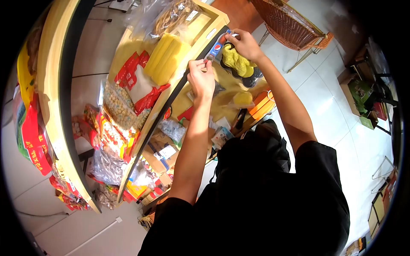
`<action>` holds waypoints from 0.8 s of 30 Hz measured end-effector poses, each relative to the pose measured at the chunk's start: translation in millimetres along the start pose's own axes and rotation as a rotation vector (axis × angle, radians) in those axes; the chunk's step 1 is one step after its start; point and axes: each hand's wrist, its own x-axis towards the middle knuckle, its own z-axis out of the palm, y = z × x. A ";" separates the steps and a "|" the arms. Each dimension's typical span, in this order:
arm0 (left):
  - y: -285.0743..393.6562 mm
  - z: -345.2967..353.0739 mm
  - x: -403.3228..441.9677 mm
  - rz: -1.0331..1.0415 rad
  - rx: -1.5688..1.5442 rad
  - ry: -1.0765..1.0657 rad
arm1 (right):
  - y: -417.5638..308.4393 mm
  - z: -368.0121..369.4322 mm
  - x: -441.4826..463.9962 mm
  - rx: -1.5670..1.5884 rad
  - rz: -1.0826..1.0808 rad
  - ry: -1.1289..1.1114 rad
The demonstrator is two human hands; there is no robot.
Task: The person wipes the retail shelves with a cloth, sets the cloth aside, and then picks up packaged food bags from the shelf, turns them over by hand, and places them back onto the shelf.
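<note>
A narrow blue strip with a round Pepsi logo (217, 47) lies along the dark front edge of the wooden shelf (194, 64). My left hand (201, 80) pinches at its lower end, thumb and fingertips together. At the upper end, my right hand (243, 46) has its thumb and fingers closed on the strip. Its exact kind is hard to tell; it looks like a shelf label. Just below my right hand, a yellow cloth or glove (238, 62) rests on several dark round lids or cans (249, 81).
Behind the edge sit a yellow pack (166, 59), a red-and-white bag (141, 83) and a bag of small pale pieces (121, 102). An orange box (261, 105) lies on the lower shelf. A wicker basket on legs (294, 23) stands on the tiled floor.
</note>
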 end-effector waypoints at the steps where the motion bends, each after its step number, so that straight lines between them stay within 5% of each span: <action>1: 0.7 0.5 -0.2 -0.045 0.013 -0.006 | 4.4 3.5 3.1 0.036 0.012 0.014; 6: 8.3 -0.5 0.1 -0.059 0.079 0.013 | -4.4 2.7 -3.1 -0.084 0.064 0.031; 12: 20.9 -1.5 -1.6 0.021 0.179 0.055 | 9.7 11.6 0.0 0.160 0.047 0.057; 18: 25.6 5.5 -10.2 -0.131 0.099 0.043 | 8.3 16.1 -2.2 0.272 0.052 0.036; 24: 19.6 18.3 -30.9 -0.323 -0.519 0.121 | 10.1 17.7 -2.7 0.222 0.099 0.041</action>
